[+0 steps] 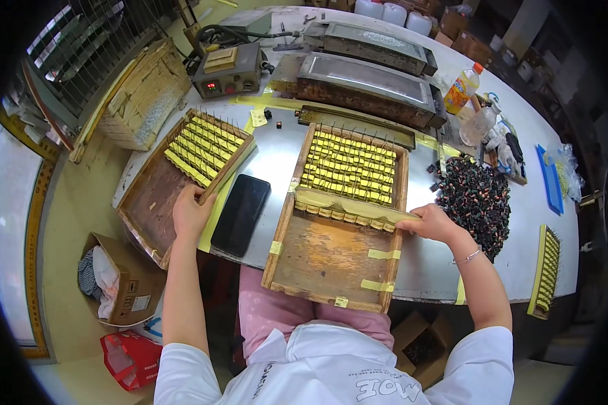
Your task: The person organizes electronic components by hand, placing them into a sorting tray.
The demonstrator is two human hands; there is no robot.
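Note:
My left hand (192,212) is closed on the right-hand rim of a tilted wooden tray (142,182). In that tray's far part lie rows of yellow strips (206,145) with thin wire pins standing out of them. A second wooden tray (331,250), patched with yellow tape, lies in front of me and overhangs the table's near edge. Its far half holds more yellow pinned strips (348,165). Across its middle runs a long yellow strip (348,209), whose right end my right hand (434,224) pinches between thumb and fingers.
A black phone (241,214) lies between the trays. Right of the middle tray is a heap of small black and copper-coloured parts (476,202). Behind stand a control box (228,71), long metal heaters or troughs (365,84) and an orange drink bottle (463,89). A pinned strip (544,273) lies far right.

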